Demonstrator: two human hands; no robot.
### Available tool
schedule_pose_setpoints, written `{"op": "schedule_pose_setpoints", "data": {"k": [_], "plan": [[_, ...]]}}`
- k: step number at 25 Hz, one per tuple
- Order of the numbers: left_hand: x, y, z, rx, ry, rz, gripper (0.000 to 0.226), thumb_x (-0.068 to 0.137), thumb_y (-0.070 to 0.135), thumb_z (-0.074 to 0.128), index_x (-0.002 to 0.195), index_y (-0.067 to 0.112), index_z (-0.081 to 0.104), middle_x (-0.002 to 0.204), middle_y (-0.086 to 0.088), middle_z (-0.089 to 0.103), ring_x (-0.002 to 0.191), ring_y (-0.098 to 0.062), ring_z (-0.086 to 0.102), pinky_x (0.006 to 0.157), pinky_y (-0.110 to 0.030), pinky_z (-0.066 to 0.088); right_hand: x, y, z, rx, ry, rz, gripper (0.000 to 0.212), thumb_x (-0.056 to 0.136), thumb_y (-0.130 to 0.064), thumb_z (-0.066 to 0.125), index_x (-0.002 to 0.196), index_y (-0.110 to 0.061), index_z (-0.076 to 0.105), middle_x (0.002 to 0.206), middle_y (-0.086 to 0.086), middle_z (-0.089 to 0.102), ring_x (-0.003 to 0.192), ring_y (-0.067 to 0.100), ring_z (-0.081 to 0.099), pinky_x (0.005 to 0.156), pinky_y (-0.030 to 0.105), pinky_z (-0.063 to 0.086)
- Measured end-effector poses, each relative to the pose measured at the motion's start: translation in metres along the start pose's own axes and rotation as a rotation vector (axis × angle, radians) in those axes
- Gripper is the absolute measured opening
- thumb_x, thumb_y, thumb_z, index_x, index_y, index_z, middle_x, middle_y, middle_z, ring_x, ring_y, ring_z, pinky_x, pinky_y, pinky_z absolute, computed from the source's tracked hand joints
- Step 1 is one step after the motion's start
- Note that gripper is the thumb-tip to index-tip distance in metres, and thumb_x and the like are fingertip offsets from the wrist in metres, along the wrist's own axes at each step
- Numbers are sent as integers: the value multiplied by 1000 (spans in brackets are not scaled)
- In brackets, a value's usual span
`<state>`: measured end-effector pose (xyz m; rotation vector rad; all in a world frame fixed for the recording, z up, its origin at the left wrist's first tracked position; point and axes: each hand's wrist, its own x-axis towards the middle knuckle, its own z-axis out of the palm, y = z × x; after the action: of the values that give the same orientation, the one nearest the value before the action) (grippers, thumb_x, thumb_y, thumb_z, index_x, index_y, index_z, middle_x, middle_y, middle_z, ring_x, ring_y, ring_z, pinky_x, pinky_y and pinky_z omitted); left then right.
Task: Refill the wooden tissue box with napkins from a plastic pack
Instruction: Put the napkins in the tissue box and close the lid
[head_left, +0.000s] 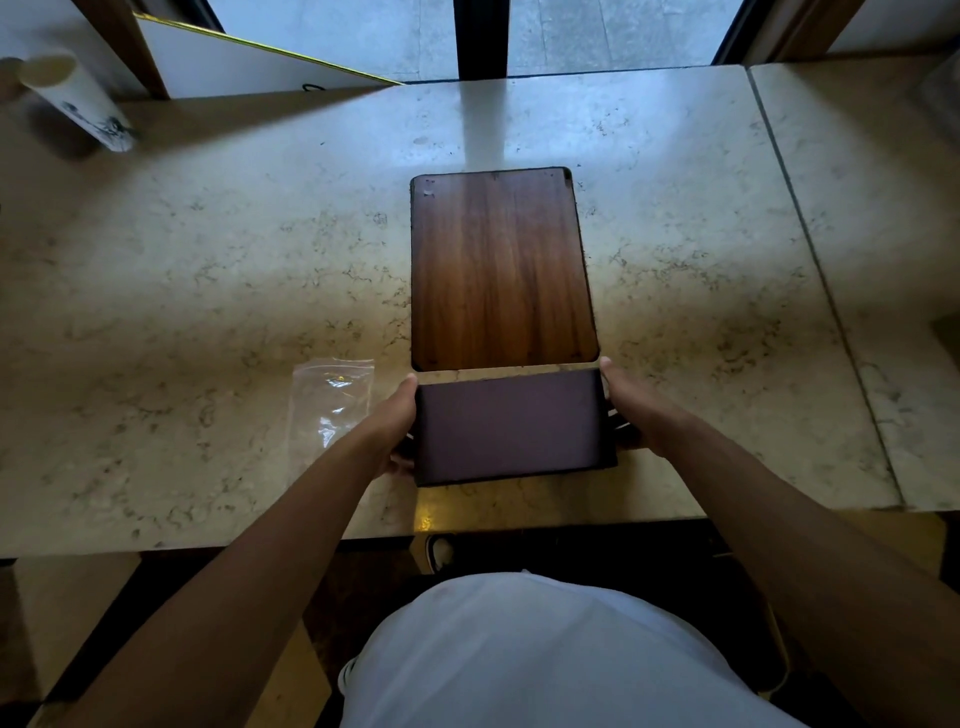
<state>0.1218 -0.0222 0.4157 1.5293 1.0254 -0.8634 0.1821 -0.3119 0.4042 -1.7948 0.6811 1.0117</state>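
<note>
While both bare hands clamp the wooden tissue box (511, 428) from its two ends near the front edge of the marble bench (208, 291), the left hand (397, 434) presses its left end and the right hand (631, 415) its right end, each grip closed flat against the wood. Just beyond the box a wooden panel (501, 270) lies flat on the bench, and a clear plastic pack (330, 402), seemingly emptied, lies just left of the left hand. At far left a white cylinder (78, 98) carries a dark print too blurred to read.
</note>
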Motion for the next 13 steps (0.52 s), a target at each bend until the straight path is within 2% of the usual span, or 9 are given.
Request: {"op": "schedule_pose_setpoints", "data": {"k": [2,5,8,11,13], "plan": [[-1,2,-2,15,-3,16,72,96,72,23,93,10,60,102,-16,65,90,-30,65,67,-38,53,0,0,0,1,7,-12,67,95,-74,28,102,-16,62,104,9,66,92,25,66,63,34,50],[-10,16,-13,-66,7,110,72,98,68,21,97,9,63,105,-19,68,99,-33,65,83,-44,53,-2,-8,-6,-1,70,-115,71,95,-74,24,101,-14,62,100,6,67,89,20,63,67,33,46],[-25,36,-31,-286,66,261,68,99,62,30,106,3,63,101,-18,72,98,-30,68,75,-40,54,-12,-26,-17,205,93,-240,72,91,-74,34,96,-11,68,101,7,72,89,22,65,70,34,51],[-35,24,-30,-524,198,444,36,97,38,57,99,5,69,97,-14,75,96,-28,73,79,-39,60,-26,-22,-16,399,153,-364,55,82,-64,62,109,-17,70,109,6,74,99,23,71,75,34,60],[-36,-1,-16,-532,321,531,13,91,12,69,101,4,71,99,-14,75,95,-26,74,87,-41,61,-27,-2,-2,343,244,-465,44,84,-40,76,121,-17,69,112,3,73,101,17,72,82,33,61]]}}
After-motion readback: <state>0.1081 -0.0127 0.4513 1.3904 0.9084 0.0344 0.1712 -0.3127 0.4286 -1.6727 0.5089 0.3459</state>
